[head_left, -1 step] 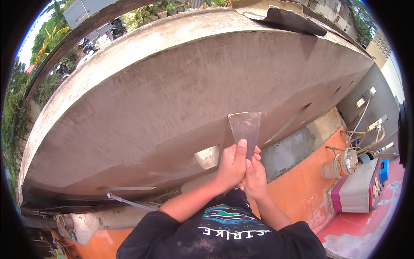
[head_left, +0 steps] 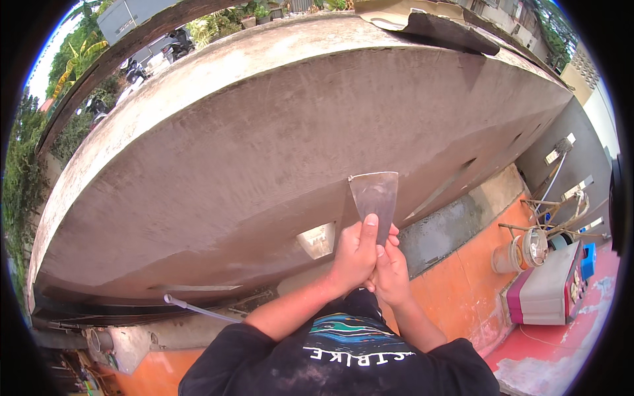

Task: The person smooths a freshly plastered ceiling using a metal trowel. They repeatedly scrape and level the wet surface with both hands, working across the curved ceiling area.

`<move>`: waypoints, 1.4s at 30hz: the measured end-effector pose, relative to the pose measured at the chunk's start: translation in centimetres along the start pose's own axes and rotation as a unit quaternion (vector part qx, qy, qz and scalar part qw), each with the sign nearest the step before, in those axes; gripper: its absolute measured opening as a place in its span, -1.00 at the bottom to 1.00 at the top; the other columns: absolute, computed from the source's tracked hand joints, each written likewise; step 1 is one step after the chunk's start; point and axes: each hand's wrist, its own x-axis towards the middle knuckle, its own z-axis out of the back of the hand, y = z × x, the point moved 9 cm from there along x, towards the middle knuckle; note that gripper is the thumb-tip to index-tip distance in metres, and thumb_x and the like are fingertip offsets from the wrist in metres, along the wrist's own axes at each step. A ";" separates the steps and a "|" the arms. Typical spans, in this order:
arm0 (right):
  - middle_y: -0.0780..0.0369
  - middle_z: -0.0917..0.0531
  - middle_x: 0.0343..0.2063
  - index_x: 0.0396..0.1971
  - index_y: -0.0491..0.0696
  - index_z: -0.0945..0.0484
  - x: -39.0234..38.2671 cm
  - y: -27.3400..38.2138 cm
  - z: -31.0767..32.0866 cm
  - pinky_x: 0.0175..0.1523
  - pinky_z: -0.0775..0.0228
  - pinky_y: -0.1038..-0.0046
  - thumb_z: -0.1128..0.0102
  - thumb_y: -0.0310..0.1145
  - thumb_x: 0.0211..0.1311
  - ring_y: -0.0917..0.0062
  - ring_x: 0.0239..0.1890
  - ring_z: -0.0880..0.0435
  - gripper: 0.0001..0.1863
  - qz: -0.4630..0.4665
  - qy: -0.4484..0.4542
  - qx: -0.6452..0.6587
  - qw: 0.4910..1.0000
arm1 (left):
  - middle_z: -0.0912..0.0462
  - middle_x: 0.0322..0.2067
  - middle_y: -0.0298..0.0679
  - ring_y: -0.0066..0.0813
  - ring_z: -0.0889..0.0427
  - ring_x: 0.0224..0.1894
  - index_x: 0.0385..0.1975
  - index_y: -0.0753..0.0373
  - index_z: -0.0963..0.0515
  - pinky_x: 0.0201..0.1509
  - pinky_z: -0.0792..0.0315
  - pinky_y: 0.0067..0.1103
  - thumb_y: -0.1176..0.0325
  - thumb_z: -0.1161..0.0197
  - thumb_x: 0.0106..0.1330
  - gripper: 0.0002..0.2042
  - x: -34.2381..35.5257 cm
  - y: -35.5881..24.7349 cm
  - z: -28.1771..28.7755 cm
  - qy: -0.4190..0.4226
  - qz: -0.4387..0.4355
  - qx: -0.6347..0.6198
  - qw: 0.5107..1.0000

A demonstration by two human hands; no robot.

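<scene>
A wide-bladed scraper (head_left: pixel 375 195) is held upright in front of me, its flared metal blade pointing away and pale residue along its edge. My left hand (head_left: pixel 356 254) is closed round the handle, thumb laid along the base of the blade. My right hand (head_left: pixel 391 272) is closed there too, its fingers overlapping the left. The handle is hidden by both hands. Beyond the blade stands a grey-brown plastered wall (head_left: pixel 264 138), with a darker band lower down. I cannot tell whether the blade touches it. A small pale opening (head_left: pixel 318 240) shows in the wall beside my left hand.
Low on the left a pale pipe (head_left: pixel 198 308) sticks out near my elbow. Right of me lie an orange floor (head_left: pixel 456 284), buckets (head_left: pixel 533 247), a white and magenta box (head_left: pixel 541 290) and wooden poles (head_left: pixel 555 204). A bent sheet (head_left: pixel 429 26) rests on the wall's top.
</scene>
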 end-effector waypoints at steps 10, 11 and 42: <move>0.36 -0.42 -0.57 -0.01 -0.14 -0.37 1.3 1.2 0.3 -0.64 -0.19 0.65 0.27 -0.23 0.56 0.75 -0.70 -0.32 -0.69 0.010 -0.003 -0.037 0.999 | -0.63 -0.43 -0.24 -0.57 -0.58 -0.39 -0.29 0.37 -0.57 -0.26 -0.50 -0.59 -0.03 0.26 0.55 -0.43 1.1 -1.5 -0.4 0.004 -0.009 -0.006 1.000; 0.36 -0.42 -0.57 -0.01 -0.14 -0.37 1.1 0.8 0.4 -0.64 -0.19 0.65 0.27 -0.23 0.56 0.75 -0.71 -0.31 -0.69 -0.001 0.000 -0.023 1.000 | -0.63 -0.43 -0.24 -0.57 -0.58 -0.39 -0.29 0.37 -0.57 -0.26 -0.50 -0.59 -0.03 0.26 0.55 -0.43 1.0 -1.8 -0.4 0.006 -0.033 -0.017 0.999; 0.25 -0.51 -0.40 0.13 -0.15 -0.30 1.2 0.2 0.5 -0.66 -0.17 0.68 0.28 -0.18 0.56 0.71 -0.68 -0.38 -0.61 -0.037 0.017 -0.027 0.999 | -0.64 -0.42 -0.25 -0.56 -0.59 -0.37 -0.29 0.37 -0.58 -0.21 -0.50 -0.58 -0.02 0.27 0.56 -0.42 1.2 -0.6 -0.4 0.008 0.016 0.010 1.000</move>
